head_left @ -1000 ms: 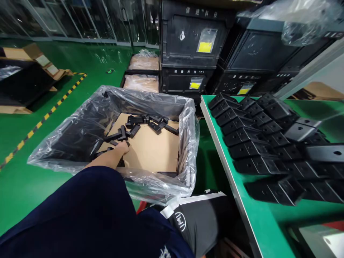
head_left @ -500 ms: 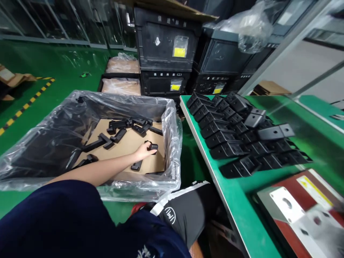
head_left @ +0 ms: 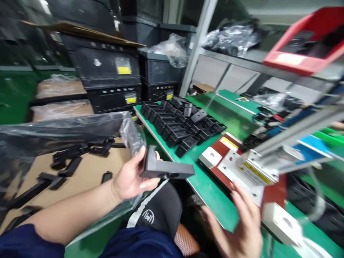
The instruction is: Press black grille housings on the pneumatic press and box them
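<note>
My left hand point(head_left: 131, 177) grips a black L-shaped plastic bracket point(head_left: 165, 167) and holds it up between the lined bin point(head_left: 61, 132) and the green table point(head_left: 212, 190). My right hand point(head_left: 239, 225) is raised at the table's near edge with its fingers spread and nothing in it. It hovers beside a red and white press fixture point(head_left: 236, 168). More black brackets point(head_left: 67, 165) lie loose on the cardboard in the bin.
A batch of black brackets point(head_left: 182, 125) stands in rows on the table's far end. Black crates point(head_left: 107, 71) are stacked behind. A red tray point(head_left: 303, 43) sits on the metal shelf above. A white block point(head_left: 282, 222) lies at the fixture's near end.
My left hand has lifted a bracket out of the bin and brought it right toward the table. My right hand has come into view. The view has swung right.
</note>
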